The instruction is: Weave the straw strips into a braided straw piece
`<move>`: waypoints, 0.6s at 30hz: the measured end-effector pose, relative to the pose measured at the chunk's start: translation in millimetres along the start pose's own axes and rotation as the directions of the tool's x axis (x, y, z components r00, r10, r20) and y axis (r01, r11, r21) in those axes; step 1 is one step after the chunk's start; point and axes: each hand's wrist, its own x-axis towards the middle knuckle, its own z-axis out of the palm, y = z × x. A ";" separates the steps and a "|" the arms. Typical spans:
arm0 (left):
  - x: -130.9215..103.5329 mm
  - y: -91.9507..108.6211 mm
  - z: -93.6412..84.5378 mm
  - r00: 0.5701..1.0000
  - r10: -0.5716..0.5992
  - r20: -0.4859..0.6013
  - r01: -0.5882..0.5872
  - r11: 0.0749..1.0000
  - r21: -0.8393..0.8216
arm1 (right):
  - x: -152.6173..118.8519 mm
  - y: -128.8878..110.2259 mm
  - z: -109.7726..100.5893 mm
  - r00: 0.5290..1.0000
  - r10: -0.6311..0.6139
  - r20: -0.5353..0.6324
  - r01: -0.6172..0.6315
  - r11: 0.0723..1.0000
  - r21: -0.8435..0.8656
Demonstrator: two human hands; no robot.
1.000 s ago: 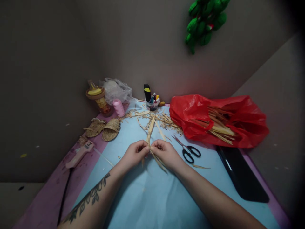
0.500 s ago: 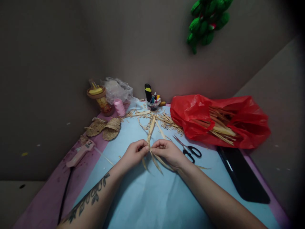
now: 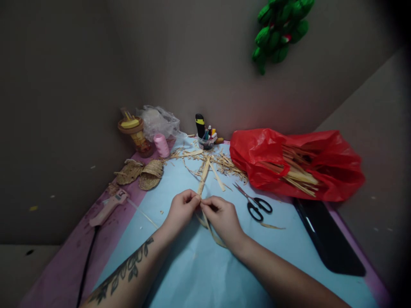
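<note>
We see the left hand (image 3: 180, 210) and the right hand (image 3: 224, 220) close together over the tabletop (image 3: 205, 282), the fingers of both pinching a straw strip (image 3: 203, 177) where thumbs and forefingers meet. From that pinch the strip runs away from us, past the fingertips, while its loose ends hang back toward us below the fingers, curving under the right hand. Just beyond the fingers we have a separate pale piece (image 3: 217, 175) lying at a slant, and farther off a litter of straw scraps (image 3: 229, 164). Near the right fingers, on their outer side, the scissors (image 3: 251, 198) lie apart from the hand, with a red bag (image 3: 253, 156) of straw past them. Well to the left of the left fingers we find a pink glue gun (image 3: 109, 208), and beyond it two small woven pieces (image 3: 150, 174) beside a pink spool (image 3: 161, 145)
</note>
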 end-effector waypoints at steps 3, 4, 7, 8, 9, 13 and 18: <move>-0.3 3.8 -0.1 0.996 -0.076 -0.043 0.066 0.980 -0.186 | -5.3 0.3 1.0 0.973 -0.226 0.043 0.230 0.953 -0.198; -0.7 5.3 -0.1 0.993 -0.102 -0.057 0.086 0.968 -0.237 | -6.7 0.6 1.1 0.958 -0.276 0.075 0.286 0.918 -0.276; -1.1 7.4 0.4 0.983 -0.180 -0.045 0.153 0.921 -0.358 | -9.8 0.4 0.6 0.929 -0.328 0.173 0.371 0.806 -0.461; -0.8 7.0 0.8 0.979 -0.200 -0.035 0.171 0.904 -0.391 | -10.2 0.0 -0.1 0.924 -0.325 0.203 0.383 0.791 -0.477; -0.3 6.0 1.1 0.976 -0.215 -0.028 0.183 0.888 -0.422 | -10.1 -0.4 -1.2 0.920 -0.320 0.226 0.391 0.792 -0.470; 2.4 1.3 3.1 0.978 -0.209 -0.013 0.178 0.864 -0.471 | -3.4 0.0 -7.1 0.929 -0.311 0.200 0.358 0.892 -0.278; -0.2 2.9 4.7 0.995 -0.103 -0.003 0.099 0.960 -0.263 | 12.9 4.6 -8.7 0.999 0.012 0.031 -0.016 0.990 0.144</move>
